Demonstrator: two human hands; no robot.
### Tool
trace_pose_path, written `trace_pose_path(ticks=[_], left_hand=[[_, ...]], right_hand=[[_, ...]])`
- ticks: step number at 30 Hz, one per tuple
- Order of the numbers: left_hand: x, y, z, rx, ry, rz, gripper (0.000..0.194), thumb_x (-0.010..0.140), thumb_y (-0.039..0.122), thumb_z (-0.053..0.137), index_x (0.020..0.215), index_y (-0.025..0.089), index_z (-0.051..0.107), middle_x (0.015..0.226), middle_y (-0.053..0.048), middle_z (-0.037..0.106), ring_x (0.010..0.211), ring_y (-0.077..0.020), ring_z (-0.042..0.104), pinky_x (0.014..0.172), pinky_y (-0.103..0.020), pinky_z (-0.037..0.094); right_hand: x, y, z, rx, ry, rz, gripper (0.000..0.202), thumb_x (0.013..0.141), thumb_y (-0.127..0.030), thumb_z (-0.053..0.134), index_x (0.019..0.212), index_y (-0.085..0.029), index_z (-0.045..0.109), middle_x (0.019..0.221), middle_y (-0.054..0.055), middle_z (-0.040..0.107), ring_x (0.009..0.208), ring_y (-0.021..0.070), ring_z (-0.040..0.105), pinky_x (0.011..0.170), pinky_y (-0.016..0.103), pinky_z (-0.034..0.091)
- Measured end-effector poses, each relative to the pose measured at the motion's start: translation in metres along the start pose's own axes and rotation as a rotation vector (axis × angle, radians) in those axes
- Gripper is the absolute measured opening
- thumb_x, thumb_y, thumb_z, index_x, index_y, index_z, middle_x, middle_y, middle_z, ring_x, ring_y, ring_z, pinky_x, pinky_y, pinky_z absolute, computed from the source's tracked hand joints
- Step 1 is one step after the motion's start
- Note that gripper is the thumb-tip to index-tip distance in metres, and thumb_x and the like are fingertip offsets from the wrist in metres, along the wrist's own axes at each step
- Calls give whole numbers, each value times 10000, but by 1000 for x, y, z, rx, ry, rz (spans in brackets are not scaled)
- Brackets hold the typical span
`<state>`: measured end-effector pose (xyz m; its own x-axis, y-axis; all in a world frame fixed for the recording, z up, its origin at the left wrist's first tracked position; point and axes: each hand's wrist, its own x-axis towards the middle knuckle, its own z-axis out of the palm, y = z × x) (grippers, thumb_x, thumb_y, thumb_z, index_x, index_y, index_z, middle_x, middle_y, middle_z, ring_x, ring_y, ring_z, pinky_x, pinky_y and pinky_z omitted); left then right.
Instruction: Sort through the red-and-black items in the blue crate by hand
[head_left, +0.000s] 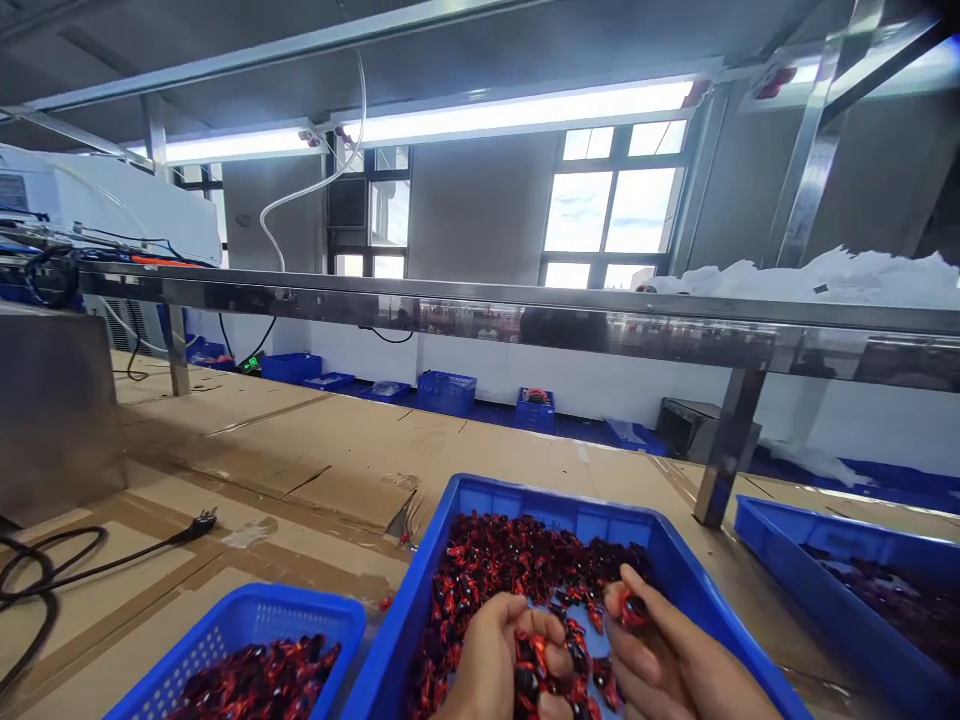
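Taking the large blue bin (pixel 480 500) in the middle foreground as the reference, a black power cord with plug (pixel 196 524) lies well to its left on the cardboard-covered desk (pixel 315 440). A perforated blue basket (pixel 247 615), just beside the bin's left wall, holds a shallow layer of red-and-black pieces. Inside the bin lies a loose heap of small red-and-black parts (pixel 510 560), glossy and irregular in shape. The left hand (pixel 499 655) is within the bin, fingers curled shut on a clump of these parts. The right hand (pixel 667 655), just beside it over the bin's right half, pinches a single red part (pixel 628 610) between thumb and fingers. In my judgement the parts are light, rigid and smooth-skinned, so a scooped handful is liable to shed pieces; a single piece is best pinched across its body with the fingertips. To the right of the bin, past a steel post (pixel 724 455), a second blue tray (pixel 780 535) holds darker parts.
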<state>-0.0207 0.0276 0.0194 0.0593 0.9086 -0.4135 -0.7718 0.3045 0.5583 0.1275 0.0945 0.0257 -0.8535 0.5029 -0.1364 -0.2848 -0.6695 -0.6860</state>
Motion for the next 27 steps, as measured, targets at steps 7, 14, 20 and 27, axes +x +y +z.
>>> trace_pose_path(ticks=[7, 14, 20, 27], left_hand=[[6, -17, -6, 269, -92, 387, 502, 924, 430, 292, 610, 105, 510, 557, -28, 423, 401, -68, 378, 393, -152, 230], [9, -16, -6, 292, -51, 320, 640, 602, 758, 580, 525, 129, 490, 467, -12, 426, 348, -74, 362, 366, -181, 218], [13, -6, -11, 299, -90, 257, 645, 984, 447, 239, 523, 99, 527, 469, -44, 412, 400, -87, 380, 453, -205, 312], [4, -11, 0, 307, 150, 223, 495, 973, 527, 228, 718, 155, 432, 593, 20, 446, 314, -79, 380, 320, -173, 159]], right_hand=[[11, 32, -4, -194, -87, -290, 342, 850, -460, 660, 861, -126, 587, 640, 3, 574, 478, 23, 475, 499, 134, 344], [9, 37, -14, -130, -181, -234, 281, 929, -409, 564, 938, -129, 584, 687, 29, 596, 483, 33, 489, 519, 161, 379], [8, 23, -16, -77, -31, -174, 354, 840, -454, 666, 931, -126, 569, 663, -13, 540, 449, 42, 474, 464, 180, 375], [-1, 18, -20, -192, -27, 107, 613, 937, -677, 246, 802, -135, 498, 630, 35, 506, 431, 57, 437, 440, 156, 258]])
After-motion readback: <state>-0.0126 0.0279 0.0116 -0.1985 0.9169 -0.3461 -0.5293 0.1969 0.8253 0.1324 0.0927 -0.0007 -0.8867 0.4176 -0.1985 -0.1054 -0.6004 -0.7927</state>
